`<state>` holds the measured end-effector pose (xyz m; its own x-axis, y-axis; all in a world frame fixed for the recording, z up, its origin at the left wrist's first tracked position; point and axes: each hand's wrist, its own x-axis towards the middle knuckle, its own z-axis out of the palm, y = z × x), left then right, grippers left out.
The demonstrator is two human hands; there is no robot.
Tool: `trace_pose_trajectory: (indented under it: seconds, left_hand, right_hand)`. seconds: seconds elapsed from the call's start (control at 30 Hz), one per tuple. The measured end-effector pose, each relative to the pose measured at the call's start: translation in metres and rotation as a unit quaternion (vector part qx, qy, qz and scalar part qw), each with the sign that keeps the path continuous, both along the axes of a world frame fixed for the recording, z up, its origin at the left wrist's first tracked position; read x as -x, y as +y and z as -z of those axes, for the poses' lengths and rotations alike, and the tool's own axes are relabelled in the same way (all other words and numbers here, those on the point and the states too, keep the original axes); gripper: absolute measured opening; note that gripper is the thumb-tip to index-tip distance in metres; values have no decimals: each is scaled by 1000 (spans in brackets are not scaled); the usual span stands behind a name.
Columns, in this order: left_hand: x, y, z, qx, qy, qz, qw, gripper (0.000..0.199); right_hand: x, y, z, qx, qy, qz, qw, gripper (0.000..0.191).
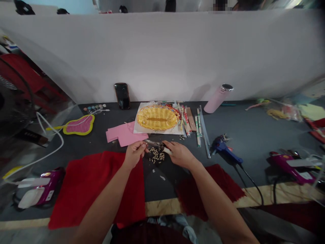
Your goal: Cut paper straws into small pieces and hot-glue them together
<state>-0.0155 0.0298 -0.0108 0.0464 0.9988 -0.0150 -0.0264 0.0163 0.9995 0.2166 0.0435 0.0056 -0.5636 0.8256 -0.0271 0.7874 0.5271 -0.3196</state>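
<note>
My right hand (181,154) is closed around the pale handle of a pair of shears (155,143), whose metal blades point left. Close to the blade tips, my left hand (135,153) is pinched, thumb against fingers; whatever it holds is too small to make out. Below the blades, between both hands, lies a loose pile of short tan cut pieces (156,156) on the dark tabletop. Pink paper sheets (127,135) lie just beyond my left hand. Under my left forearm spreads a red cloth (91,183), and a darker red cloth (220,183) lies by my right forearm.
A yellow woven basket (157,117) stands on white sheets, with wrapped sticks (198,130) beside it. A phone (122,96) and a pink bottle (217,99) stand by the white partition (162,54). A blue glue gun (227,151) with its cord lies at right.
</note>
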Motion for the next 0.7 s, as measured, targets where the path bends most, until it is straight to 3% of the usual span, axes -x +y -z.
trace_pose_trajectory:
  seconds: [0.37,0.7]
  left_hand:
    - [-1,-3,-7,-2,8,3,1000,23]
    - [4,1,3,-8,-35,4,999,23]
  right_hand:
    - [-4,1,0,17,53,-21,998,51]
    - [2,-6,-7,21,32,-38,999,40]
